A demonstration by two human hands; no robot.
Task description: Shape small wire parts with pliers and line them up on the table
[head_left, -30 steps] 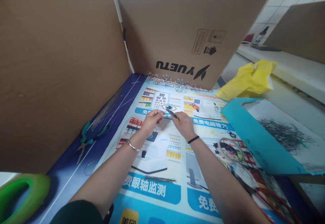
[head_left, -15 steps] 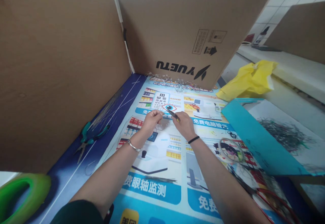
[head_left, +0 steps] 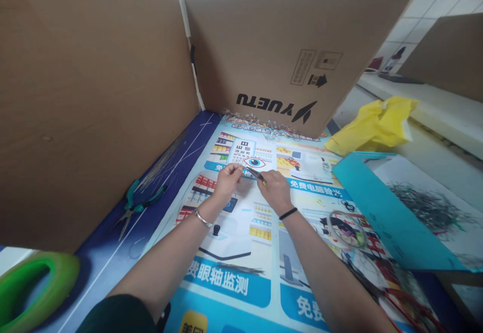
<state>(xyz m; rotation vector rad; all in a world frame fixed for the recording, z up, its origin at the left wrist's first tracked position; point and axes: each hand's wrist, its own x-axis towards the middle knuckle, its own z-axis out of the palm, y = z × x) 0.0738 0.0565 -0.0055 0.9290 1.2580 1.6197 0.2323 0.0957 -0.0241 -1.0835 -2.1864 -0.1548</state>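
Note:
My left hand [head_left: 228,179] is closed in a pinch over the printed poster [head_left: 260,293]. What its fingertips hold is too fine to make out. Wrapped in my right hand [head_left: 276,191] is a pair of pliers [head_left: 257,174] with dark jaws and a bit of yellow on the handle. The jaws point left and sit right at the left fingertips; whether they touch is unclear. A bundle of thin dark wires [head_left: 241,269] lies on the poster below my hands.
Cardboard panels [head_left: 264,36] stand behind and left. Teal-handled pliers [head_left: 132,206] and thin wires [head_left: 162,164] lie left, with green tape [head_left: 62,282] nearer. On the right are a coil [head_left: 365,235], red-handled scissors [head_left: 373,290], a teal box [head_left: 381,217] with wire scraps, and a yellow bag [head_left: 372,124].
The pliers' tip has swung down and left, toward the left fingertips. My left hand stays pinched in nearly the same place. The whole view has shifted slightly.

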